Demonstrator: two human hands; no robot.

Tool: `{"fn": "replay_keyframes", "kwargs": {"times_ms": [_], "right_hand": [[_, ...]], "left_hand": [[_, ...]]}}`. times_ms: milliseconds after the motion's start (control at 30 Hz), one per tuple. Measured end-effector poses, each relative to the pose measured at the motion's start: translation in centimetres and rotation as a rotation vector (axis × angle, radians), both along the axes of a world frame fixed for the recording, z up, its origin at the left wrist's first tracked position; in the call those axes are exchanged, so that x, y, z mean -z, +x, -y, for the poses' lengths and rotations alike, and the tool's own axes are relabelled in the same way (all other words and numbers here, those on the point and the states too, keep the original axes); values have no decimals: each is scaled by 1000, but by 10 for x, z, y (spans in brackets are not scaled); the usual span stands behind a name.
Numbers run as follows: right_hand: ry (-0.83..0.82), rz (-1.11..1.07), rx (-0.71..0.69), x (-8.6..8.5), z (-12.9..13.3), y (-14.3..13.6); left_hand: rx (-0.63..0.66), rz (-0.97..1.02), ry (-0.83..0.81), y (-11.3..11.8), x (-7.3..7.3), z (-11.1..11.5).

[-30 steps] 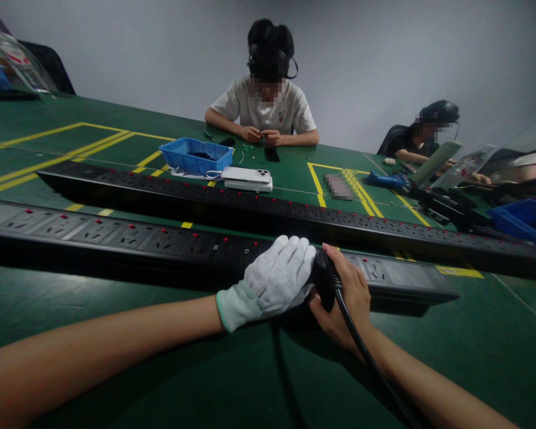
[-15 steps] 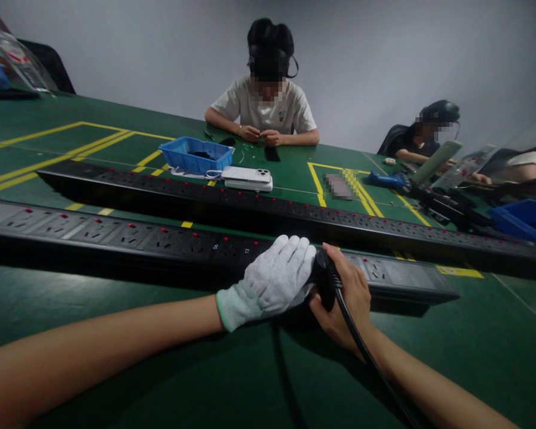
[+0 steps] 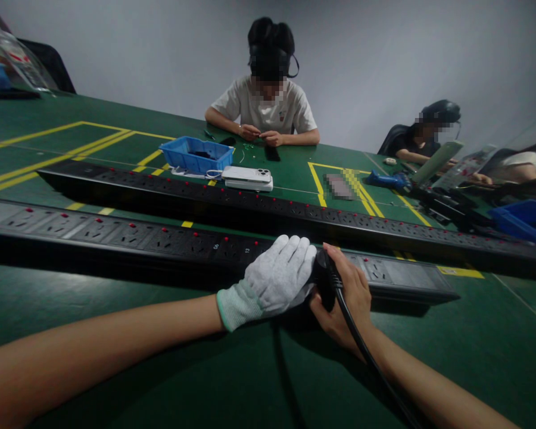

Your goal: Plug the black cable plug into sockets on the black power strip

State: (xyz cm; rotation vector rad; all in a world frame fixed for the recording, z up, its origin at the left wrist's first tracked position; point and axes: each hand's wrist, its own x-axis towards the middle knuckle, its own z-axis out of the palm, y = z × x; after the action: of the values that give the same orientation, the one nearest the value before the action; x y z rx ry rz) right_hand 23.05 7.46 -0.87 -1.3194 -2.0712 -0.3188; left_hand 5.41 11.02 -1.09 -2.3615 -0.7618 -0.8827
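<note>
Under a plain grey wall (image 3: pixel 161 59), a green tabletop (image 3: pixel 161 369) ruled with yellow lines spreads across the room. Two hands meet over the nearer power strip (image 3: pixel 116 235), toward its right end: the gloved left hand (image 3: pixel 279 277) lies across it, fingers side by side, though whether it grips anything underneath cannot be seen, while the bare right hand (image 3: pixel 348 298) is wrapped around a black plug (image 3: pixel 324 289) just beside the glove. A sideways tug from the thick cable (image 3: pixel 356 335) could tilt the plug; the smooth strip could slide if the left hand's weight came off it. The glove is pale grey knit with a ribbed, mint-edged cuff; the cable looks round and rubbery. The strip is a dark, straight-edged bar of slotted sockets with small red studs. Beyond it run the glossy far power strip (image 3: pixel 259 217), a blue plastic tray (image 3: pixel 172 158), a white phone (image 3: pixel 245 174) and a co-worker in a white shirt (image 3: pixel 272 113).
</note>
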Motion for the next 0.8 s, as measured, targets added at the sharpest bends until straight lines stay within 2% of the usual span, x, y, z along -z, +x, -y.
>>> {"fn": "replay_keyframes", "kwargs": {"times_ms": [800], "right_hand": [[-2, 2, 8, 0, 0, 0]], "left_hand": [[2, 12, 16, -1, 0, -1]]}}
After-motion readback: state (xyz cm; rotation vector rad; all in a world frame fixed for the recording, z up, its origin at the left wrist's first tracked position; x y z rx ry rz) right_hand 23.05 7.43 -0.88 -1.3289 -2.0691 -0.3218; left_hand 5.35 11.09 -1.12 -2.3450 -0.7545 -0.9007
